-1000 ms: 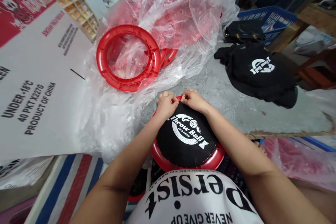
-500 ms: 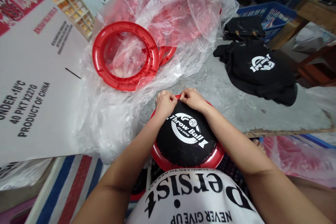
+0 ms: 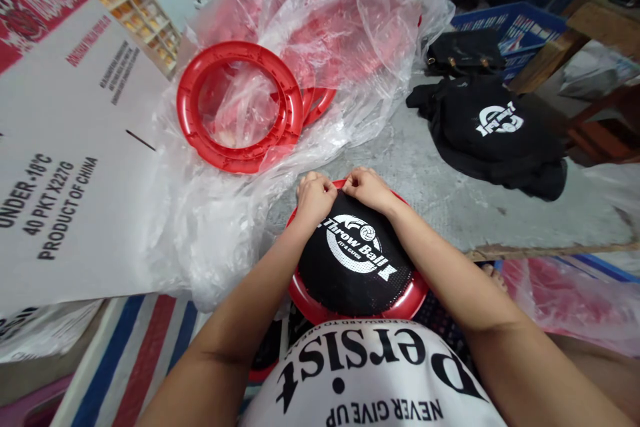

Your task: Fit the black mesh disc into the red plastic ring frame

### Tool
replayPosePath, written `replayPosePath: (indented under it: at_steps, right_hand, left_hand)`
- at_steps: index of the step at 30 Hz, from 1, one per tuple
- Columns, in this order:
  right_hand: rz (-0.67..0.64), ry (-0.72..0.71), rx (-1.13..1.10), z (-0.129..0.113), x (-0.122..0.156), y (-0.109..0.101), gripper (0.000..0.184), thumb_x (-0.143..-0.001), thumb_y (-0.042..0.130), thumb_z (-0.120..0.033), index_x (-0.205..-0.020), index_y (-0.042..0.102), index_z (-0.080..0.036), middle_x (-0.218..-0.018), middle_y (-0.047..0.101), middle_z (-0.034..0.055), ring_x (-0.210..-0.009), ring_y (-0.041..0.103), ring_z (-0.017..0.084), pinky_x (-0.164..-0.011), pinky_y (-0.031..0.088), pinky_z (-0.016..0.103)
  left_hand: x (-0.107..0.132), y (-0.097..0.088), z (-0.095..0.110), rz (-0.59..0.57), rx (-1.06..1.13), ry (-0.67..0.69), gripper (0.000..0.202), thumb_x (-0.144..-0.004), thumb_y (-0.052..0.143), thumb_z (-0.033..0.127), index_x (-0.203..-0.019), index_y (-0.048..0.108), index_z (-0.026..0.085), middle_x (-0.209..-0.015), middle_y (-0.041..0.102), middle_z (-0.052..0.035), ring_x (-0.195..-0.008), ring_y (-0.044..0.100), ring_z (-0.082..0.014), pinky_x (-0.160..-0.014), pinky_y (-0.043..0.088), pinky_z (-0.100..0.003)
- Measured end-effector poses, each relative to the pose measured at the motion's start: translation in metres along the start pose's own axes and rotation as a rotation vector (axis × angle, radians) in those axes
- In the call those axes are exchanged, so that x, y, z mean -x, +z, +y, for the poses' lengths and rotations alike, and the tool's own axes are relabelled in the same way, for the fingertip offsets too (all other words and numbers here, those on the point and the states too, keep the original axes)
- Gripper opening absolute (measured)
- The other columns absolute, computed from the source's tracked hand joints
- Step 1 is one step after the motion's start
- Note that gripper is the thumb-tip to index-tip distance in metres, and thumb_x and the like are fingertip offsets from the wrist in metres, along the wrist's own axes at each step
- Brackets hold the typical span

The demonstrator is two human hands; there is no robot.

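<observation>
A black mesh fabric disc (image 3: 350, 287) printed "Throw Ball" lies over a red plastic ring (image 3: 309, 300) right in front of my body. At the ring's far rim, my left hand (image 3: 317, 195) is closed in a pinch on the fabric's edge. My right hand (image 3: 367, 188) pinches the same edge a little to the right, the two hands close together. My curled fingers hide the exact spot they grip. Red shows around the fabric, widest along the near side.
Loose red rings (image 3: 190, 107) lie on a clear plastic bag (image 3: 400, 20) holding more red pieces. A pile of black printed fabric (image 3: 465, 127) sits on the grey table (image 3: 505, 217) at right. A printed carton (image 3: 95, 187) stands left; a blue crate (image 3: 530, 23) is behind.
</observation>
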State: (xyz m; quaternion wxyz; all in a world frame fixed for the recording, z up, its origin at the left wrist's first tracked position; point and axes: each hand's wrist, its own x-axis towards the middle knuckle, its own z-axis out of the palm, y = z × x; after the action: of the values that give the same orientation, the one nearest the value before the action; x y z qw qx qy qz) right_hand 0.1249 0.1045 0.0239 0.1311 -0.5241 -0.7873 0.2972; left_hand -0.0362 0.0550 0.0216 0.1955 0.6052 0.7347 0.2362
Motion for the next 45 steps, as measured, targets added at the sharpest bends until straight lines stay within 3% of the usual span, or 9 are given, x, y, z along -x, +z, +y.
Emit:
replayPosePath:
  at_steps: [12, 22, 34, 45]
  right_hand:
    - [0.054, -0.012, -0.064, 0.008, -0.005, 0.009, 0.010, -0.085, 0.065, -0.017, -0.078, 0.072, -0.019, -0.101, 0.076, 0.0047, -0.096, 0.065, 0.020, -0.093, 0.049, 0.029]
    - [0.040, -0.015, -0.189, 0.011, -0.007, 0.008, 0.009, -0.076, 0.069, -0.017, -0.068, 0.071, -0.020, -0.094, 0.076, 0.0032, -0.091, 0.068, 0.019, -0.088, 0.052, 0.029]
    - [0.035, 0.032, -0.129, 0.002, -0.005, 0.003, 0.008, -0.075, 0.069, -0.018, -0.070, 0.073, -0.021, -0.087, 0.072, 0.0008, -0.089, 0.064, 0.019, -0.086, 0.049, 0.029]
    - [0.030, 0.149, -0.060, -0.008, -0.005, 0.001, 0.014, -0.080, 0.062, -0.018, -0.074, 0.074, -0.019, -0.063, 0.061, -0.0003, -0.071, 0.057, 0.018, -0.067, 0.040, 0.027]
  left_hand:
    - [-0.005, 0.000, -0.004, -0.023, 0.029, 0.004, 0.017, -0.084, 0.065, 0.014, -0.069, 0.068, 0.022, -0.105, 0.070, -0.0051, -0.110, 0.063, -0.0226, -0.101, 0.049, -0.035]
    - [-0.002, -0.008, 0.008, -0.109, -0.154, 0.000, 0.015, -0.093, 0.059, 0.018, -0.079, 0.064, 0.023, -0.112, 0.066, -0.0090, -0.115, 0.058, -0.0291, -0.097, 0.046, -0.041]
    - [-0.006, -0.009, 0.018, -0.142, -0.185, -0.144, 0.011, -0.093, 0.062, 0.024, -0.084, 0.067, 0.024, -0.122, 0.068, -0.0078, -0.127, 0.056, -0.0303, -0.104, 0.044, -0.043]
    - [-0.004, -0.010, 0.015, -0.118, -0.152, -0.136, 0.011, -0.092, 0.063, 0.025, -0.082, 0.068, 0.024, -0.123, 0.069, -0.0067, -0.129, 0.057, -0.0303, -0.106, 0.044, -0.042]
